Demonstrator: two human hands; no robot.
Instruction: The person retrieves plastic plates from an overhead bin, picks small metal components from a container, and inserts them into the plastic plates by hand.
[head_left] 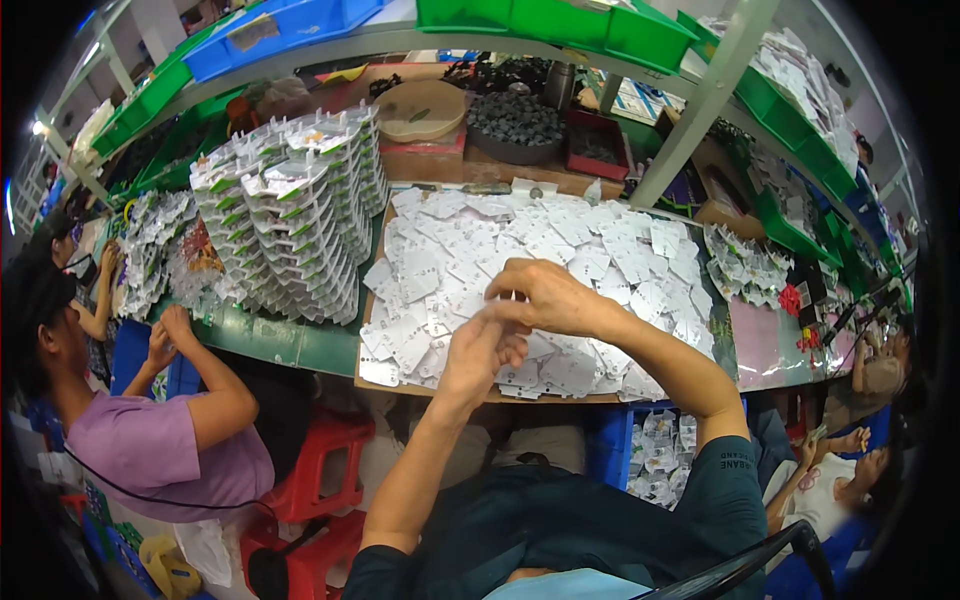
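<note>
We see a green tabletop [300,345] carrying a brown board [365,300], spread all over with white blister cards [560,240] beneath and beyond our fingers. Left of our fingers rise tall stacks of packed cards [290,215]. Farther left, a person in a purple shirt [150,445] works at the tabletop. Below our fingers, a blue bin [660,450] holds more cards. Our right hand [545,298] curls over the pile, fingers bent and pressed together; whether they pinch a card, we cannot tell. Our left hand [480,350] meets it from below, fingertips touching the right hand's fingers.
</note>
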